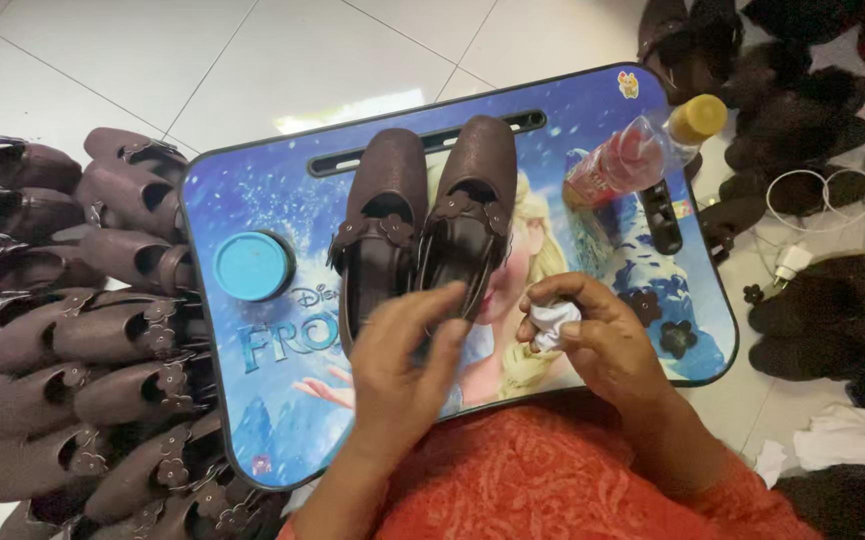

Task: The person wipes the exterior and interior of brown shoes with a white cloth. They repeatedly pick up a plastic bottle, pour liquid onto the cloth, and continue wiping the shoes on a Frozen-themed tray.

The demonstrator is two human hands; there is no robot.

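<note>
White tiled floor all around, and in the middle a blue lap tray with a cartoon print, sitting across the person's lap over orange patterned clothing. On the tray, dead centre, a pair of dark brown shoes lies side by side, toes pointing to the far edge, each with small flower trims on the strap. The left hand is at the near end of the pair, fingers loosely curled and spread over the heels, touching the right-hand shoe's heel; whether it truly grips is hard to tell. The right hand sits just right of the shoes, fingers closed tight around a crumpled white cloth. To the left on the tray, a round blue lid. At the far right corner, a clear bottle with a yellow cap lies tilted, pinkish inside. Near the right edge, loose dark flower trims. Off the tray on the left, rows of matching brown shoes line the floor; to the right, darker shoes in a heap, with a white cable among them.
</note>
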